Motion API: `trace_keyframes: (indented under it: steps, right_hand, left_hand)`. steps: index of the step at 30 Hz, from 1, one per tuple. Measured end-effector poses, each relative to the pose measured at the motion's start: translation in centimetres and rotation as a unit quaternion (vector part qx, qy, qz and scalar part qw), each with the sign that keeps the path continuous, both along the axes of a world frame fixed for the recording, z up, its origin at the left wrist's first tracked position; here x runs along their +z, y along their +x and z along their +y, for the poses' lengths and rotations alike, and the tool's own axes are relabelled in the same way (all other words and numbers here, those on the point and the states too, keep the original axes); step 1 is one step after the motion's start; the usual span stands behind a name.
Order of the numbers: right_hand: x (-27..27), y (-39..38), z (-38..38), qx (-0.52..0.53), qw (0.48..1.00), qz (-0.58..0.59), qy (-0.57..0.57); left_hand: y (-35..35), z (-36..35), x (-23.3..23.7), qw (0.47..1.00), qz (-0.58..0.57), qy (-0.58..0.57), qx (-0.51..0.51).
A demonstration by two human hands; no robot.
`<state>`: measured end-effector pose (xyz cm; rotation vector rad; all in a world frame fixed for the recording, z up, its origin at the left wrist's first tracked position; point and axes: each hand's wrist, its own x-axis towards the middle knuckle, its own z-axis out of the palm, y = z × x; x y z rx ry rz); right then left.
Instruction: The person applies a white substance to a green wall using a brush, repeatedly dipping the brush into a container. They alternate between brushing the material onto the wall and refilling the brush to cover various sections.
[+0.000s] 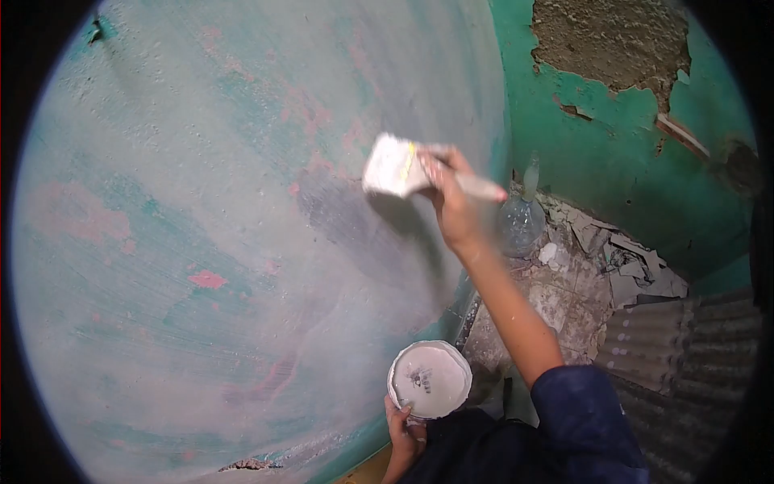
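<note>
My right hand (447,189) grips the handle of a wide paintbrush (395,167), its bristles thick with white paint. The brush is up near the wall (201,202), which carries streaky whitish paint over green and pink patches. A darker grey, wet-looking patch lies just below and left of the bristles. Low in front of my body, my left hand (401,423) holds a round paint tub (430,379) by its rim and side, thumb over the edge. Off-white paint fills the tub, with a dark smudge in its middle.
A green wall (597,145) with a large broken plaster patch (610,40) meets the painted wall at the corner. On the debris-strewn floor stand a clear bottle-like vessel (522,222) and broken flakes (637,270). Corrugated sheets (677,363) lie at the lower right.
</note>
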<state>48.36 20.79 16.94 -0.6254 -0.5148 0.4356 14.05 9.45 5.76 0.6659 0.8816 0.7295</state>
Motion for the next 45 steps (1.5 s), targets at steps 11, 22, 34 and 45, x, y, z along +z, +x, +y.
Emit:
trace_keyframes:
  steps: [11, 22, 34, 45]
  right_hand:
    - [-26.1, -4.6, -2.7, -0.008, 0.96, 0.108, -0.259]
    - [7.4, -2.3, -2.3, -0.016, 0.997, -0.07, -0.018]
    - [-18.4, -5.2, -3.2, 0.007, 0.976, 0.144, -0.165]
    - [7.6, -5.9, -2.6, -0.066, 0.983, -0.121, -0.121]
  left_hand:
    - [-1.0, 0.0, -0.6, 1.0, 0.031, 0.006, -0.003]
    - [0.3, -0.8, 0.6, 0.999, -0.028, 0.025, -0.006]
    - [0.3, -0.9, -0.7, 0.999, -0.035, 0.012, 0.028]
    - [0.0, -1.8, -2.0, 0.992, -0.111, 0.007, 0.052]
